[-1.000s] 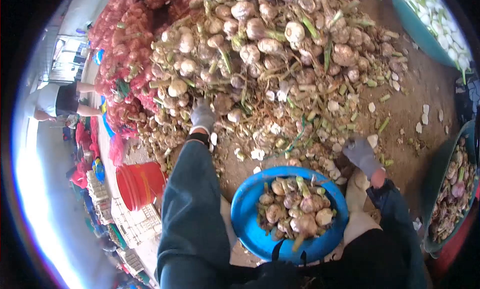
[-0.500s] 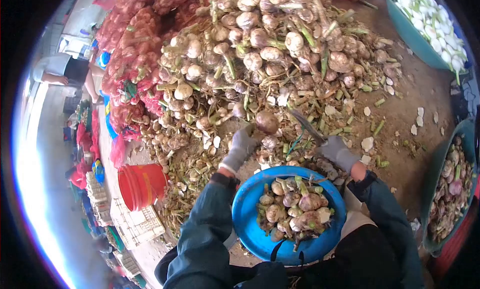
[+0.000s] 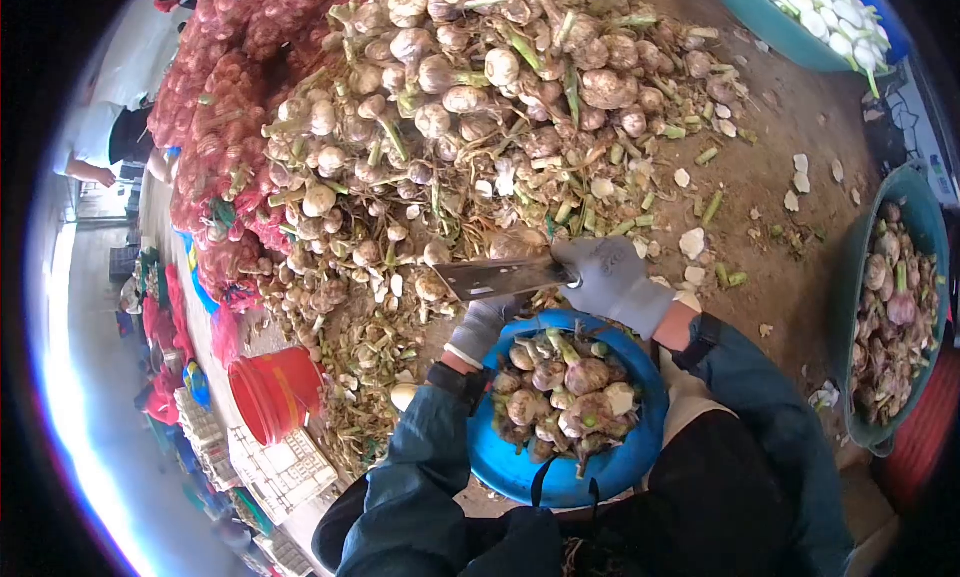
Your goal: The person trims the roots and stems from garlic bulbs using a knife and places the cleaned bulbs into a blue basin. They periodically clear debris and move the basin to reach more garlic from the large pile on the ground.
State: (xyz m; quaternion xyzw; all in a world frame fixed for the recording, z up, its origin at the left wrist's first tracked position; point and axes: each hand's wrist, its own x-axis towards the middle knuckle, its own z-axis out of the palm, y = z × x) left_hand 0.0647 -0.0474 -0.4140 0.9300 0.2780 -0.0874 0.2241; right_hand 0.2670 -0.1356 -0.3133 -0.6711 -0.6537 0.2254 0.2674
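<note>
A grey glove covers my right hand (image 3: 610, 277), closed round the handle of a wide-bladed knife (image 3: 495, 277). The blade points left, above my left hand (image 3: 490, 322), which is also gloved. The blade hides most of its fingers, so their hold is unclear. A blurred garlic bulb (image 3: 517, 243) shows just behind the blade. Below both hands, a blue basin (image 3: 487, 457) holds garlic bulbs with cut stems (image 3: 585, 377). Ahead lies a large heap of garlic (image 3: 440, 107) with stems and peelings.
Red mesh sacks (image 3: 220, 97) of garlic stand at the left, above a red bucket (image 3: 275, 392) and a white crate (image 3: 280, 472). Teal tubs stand at right (image 3: 860, 307) and upper right (image 3: 775, 22). A person (image 3: 100, 142) is at the far left.
My right hand has moved left and up, bringing the knife across above my left hand. The blade now lies nearly level. The view has shifted, so the heap and tubs appear farther up.
</note>
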